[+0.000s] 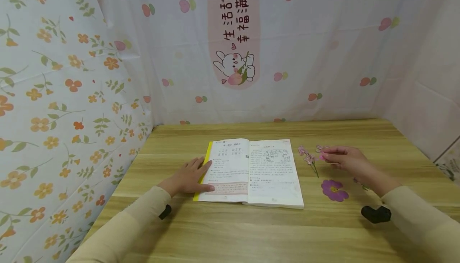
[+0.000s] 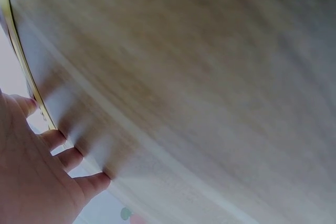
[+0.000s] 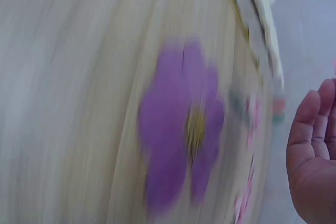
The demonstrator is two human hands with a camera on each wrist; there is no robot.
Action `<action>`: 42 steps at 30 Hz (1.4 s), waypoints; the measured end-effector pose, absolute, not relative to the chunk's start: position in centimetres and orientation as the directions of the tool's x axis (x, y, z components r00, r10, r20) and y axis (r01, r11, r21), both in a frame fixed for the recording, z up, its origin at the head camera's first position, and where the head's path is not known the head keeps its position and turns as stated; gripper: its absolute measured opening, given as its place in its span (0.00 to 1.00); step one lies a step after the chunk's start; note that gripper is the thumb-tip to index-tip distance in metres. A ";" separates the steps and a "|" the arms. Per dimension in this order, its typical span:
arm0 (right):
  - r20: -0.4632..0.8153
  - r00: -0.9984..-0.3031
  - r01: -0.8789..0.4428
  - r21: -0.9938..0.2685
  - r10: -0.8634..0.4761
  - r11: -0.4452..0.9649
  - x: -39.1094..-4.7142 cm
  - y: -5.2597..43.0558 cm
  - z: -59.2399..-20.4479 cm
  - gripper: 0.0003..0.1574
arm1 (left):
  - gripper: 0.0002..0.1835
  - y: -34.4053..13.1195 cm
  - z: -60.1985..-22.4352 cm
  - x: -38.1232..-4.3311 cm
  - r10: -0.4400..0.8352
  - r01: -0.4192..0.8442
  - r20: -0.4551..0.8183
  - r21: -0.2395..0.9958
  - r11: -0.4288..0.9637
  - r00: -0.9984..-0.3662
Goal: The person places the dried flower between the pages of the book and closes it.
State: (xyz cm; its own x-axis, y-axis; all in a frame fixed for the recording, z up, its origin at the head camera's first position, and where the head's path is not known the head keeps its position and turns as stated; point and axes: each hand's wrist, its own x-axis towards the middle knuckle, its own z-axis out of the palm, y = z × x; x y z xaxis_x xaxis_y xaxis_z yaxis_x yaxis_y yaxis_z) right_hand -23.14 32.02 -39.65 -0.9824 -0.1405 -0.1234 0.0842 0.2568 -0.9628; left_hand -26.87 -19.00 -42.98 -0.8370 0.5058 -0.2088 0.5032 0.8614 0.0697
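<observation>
While left fingers (image 1: 205, 188) touch the book (image 1: 271, 175), right fingers (image 1: 335, 150) pinch something pink (image 1: 321, 156).

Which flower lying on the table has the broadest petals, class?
The purple flower with the yellow centre, right of the open book: its petals are far broader than those on the small pink sprigs.

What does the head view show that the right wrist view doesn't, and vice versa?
Only the head view shows the left hand on the open book, and the cartoon rabbit on the backdrop. Only the right wrist view shows the palm side of the right hand; the head view has its back. Both share that hand, the purple flower, the wooden table and the book, of which the wrist view catches just a blurred edge.
</observation>
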 end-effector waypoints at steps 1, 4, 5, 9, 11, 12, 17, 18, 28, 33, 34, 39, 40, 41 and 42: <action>-0.125 -0.981 0.089 -0.970 -0.147 0.227 -23.3 31.1 -39.7 0.23 | 0.54 -19.0 -42.9 -26.9 0.507 0.504 -0.206 0.072 0.861 -0.837; -0.135 -0.976 0.108 -0.982 -0.173 0.156 -23.7 27.9 -39.5 0.21 | 0.54 -19.0 -42.8 -27.0 0.507 0.502 -0.210 0.080 0.861 -0.836; -0.147 -0.973 0.123 -0.983 -0.176 0.139 -23.8 26.8 -39.5 0.21 | 0.54 -19.0 -42.7 -27.0 0.507 0.502 -0.212 0.081 0.861 -0.835; -0.187 -0.965 0.174 -0.981 -0.182 0.086 -24.2 22.9 -39.5 0.19 | 0.54 -18.9 -42.6 -27.2 0.502 0.496 -0.220 0.085 0.864 -0.836; -0.204 -0.960 0.191 -0.978 -0.192 0.083 -24.5 21.2 -39.8 0.18 | 0.54 -18.8 -42.6 -27.3 0.501 0.496 -0.221 0.081 0.864 -0.837; -0.205 -0.959 0.191 -0.977 -0.196 0.091 -24.7 20.5 -39.9 0.18 | 0.54 -18.8 -42.7 -27.3 0.501 0.496 -0.221 0.080 0.865 -0.837; -0.224 -0.959 0.197 -0.967 -0.171 0.162 -25.5 17.2 -40.8 0.17 | 0.54 -18.8 -42.9 -27.3 0.495 0.493 -0.225 0.069 0.867 -0.839; -0.226 -0.960 0.197 -0.965 -0.164 0.172 -25.7 16.7 -41.0 0.16 | 0.54 -18.8 -43.0 -27.3 0.494 0.491 -0.226 0.070 0.868 -0.840; -0.215 -0.965 0.172 -0.953 -0.154 0.250 -26.1 13.8 -42.5 0.11 | 0.54 -18.7 -43.2 -27.2 0.499 0.501 -0.224 0.052 0.864 -0.837; -0.200 -0.965 0.141 -0.942 -0.172 0.306 -26.0 13.3 -43.0 0.09 | 0.53 -18.7 -42.9 -27.0 0.503 0.503 -0.219 0.060 0.862 -0.836; -0.195 -0.966 0.131 -0.936 -0.172 0.325 -26.1 13.2 -43.1 0.09 | 0.53 -18.7 -42.9 -27.0 0.503 0.503 -0.219 0.059 0.862 -0.836; -0.141 -0.975 0.057 -0.905 -0.171 0.422 -25.9 12.6 -43.3 0.07 | 0.52 -18.7 -42.9 -26.9 0.504 0.501 -0.216 0.069 0.863 -0.837; -0.124 -0.977 0.036 -0.896 -0.173 0.442 -25.9 12.5 -43.3 0.06 | 0.53 -18.7 -42.9 -26.9 0.503 0.501 -0.216 0.072 0.863 -0.837; -0.114 -0.979 0.024 -0.889 -0.171 0.458 -25.8 12.5 -43.2 0.06 | 0.53 -18.7 -42.9 -26.9 0.503 0.500 -0.217 0.075 0.863 -0.837; -0.103 -0.979 0.008 -0.881 -0.174 0.473 -25.8 12.4 -43.1 0.06 | 0.53 -18.7 -42.9 -26.9 0.503 0.499 -0.218 0.076 0.863 -0.837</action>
